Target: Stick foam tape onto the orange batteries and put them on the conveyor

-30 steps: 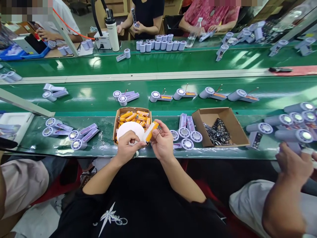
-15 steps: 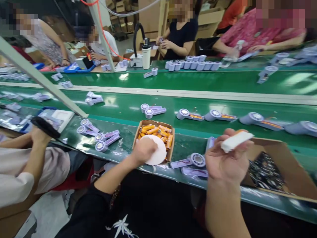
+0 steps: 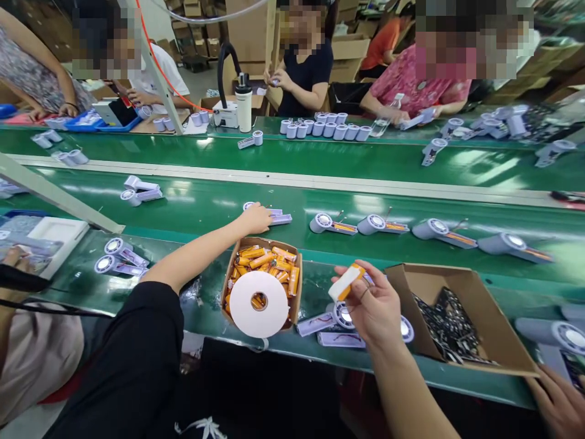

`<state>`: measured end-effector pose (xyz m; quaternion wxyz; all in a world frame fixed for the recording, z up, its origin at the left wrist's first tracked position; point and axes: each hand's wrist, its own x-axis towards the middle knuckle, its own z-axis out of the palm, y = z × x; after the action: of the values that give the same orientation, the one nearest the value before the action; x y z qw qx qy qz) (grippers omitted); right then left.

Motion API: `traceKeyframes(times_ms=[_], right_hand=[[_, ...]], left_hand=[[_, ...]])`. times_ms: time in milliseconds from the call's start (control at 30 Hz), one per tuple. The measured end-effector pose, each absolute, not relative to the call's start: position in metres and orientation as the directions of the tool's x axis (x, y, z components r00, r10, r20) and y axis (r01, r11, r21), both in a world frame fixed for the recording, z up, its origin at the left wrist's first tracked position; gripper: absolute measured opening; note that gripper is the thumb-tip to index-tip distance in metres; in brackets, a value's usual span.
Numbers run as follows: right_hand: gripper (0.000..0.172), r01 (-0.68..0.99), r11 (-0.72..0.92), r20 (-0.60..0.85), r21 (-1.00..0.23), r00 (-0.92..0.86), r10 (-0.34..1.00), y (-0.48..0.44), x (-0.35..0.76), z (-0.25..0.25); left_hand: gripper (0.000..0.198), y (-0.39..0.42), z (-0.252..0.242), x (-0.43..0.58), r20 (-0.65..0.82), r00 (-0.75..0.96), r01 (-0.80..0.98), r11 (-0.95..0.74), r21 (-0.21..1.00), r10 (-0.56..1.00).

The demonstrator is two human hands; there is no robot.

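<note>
My left hand (image 3: 256,218) reaches over the belt, its fingers closed over the round end of a lilac handheld fan housing (image 3: 280,218); a second one lies against it, partly covered. In my right hand (image 3: 377,305), thumb and fingers pinch an orange battery (image 3: 355,280) with a white strip along one side. Below that hand, more lilac fan housings (image 3: 340,339) lie on the table edge. Between my arms stands a cardboard box (image 3: 298,299) of orange batteries (image 3: 262,261), with a white tape roll (image 3: 242,305) resting on top.
A larger carton (image 3: 503,323) at right holds dark small parts (image 3: 450,323). Fan housings with batteries (image 3: 381,224) line the green belt (image 3: 205,201). A slanted metal post (image 3: 59,195) stands at left. Co-workers sit across the belt and at both sides.
My left hand has left the tape roll and moved forward to the fan housings on the belt. My right hand has lowered and turned the battery, showing its orange side. The view has shifted.
</note>
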<state>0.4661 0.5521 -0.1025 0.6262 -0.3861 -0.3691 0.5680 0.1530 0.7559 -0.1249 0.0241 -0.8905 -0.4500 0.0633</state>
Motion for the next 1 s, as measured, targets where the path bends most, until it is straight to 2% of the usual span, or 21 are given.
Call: traceKeyframes(times_ms=[133,267,400,533,700,867,1000], right_hand=[[0.043,-0.248,0.159,0.161,-0.956,0.012,0.987,0.586,0.462,-0.088],[0.045,-0.001,0.316,0.315,-0.949,-0.075,0.946,0.659,0.438,-0.094],[0.040,0.197,0.326,0.285,-0.925,-0.208,0.936,0.733,0.408,-0.125],[0.033,0.394,0.343,0.232,-0.853,-0.301,0.925,0.759,0.390,-0.149],[0.036,0.616,0.400,0.152,-0.679,-0.415,0.897,0.749,0.387,-0.149],[0.042,0.800,0.451,0.009,-0.396,-0.488,0.873,0.746,0.388,-0.134],[0.041,0.842,0.507,-0.115,-0.184,-0.530,0.840,0.747,0.389,-0.124]], left_hand=[[0.020,0.763,-0.142,0.155,-0.072,0.597,0.801,-0.599,0.006,0.799],[0.012,0.782,-0.148,0.151,-0.086,0.657,0.746,-0.630,0.215,0.749],[0.015,0.796,-0.149,0.143,-0.058,0.689,0.675,-0.609,0.417,0.723],[0.022,0.796,-0.156,0.143,0.005,0.629,0.674,-0.548,0.495,0.777],[0.020,0.797,-0.165,0.158,0.036,0.559,0.701,-0.496,0.513,0.828],[0.016,0.798,-0.166,0.169,0.028,0.529,0.723,-0.468,0.509,0.848],[0.016,0.798,-0.165,0.177,0.015,0.510,0.737,-0.446,0.508,0.860]])
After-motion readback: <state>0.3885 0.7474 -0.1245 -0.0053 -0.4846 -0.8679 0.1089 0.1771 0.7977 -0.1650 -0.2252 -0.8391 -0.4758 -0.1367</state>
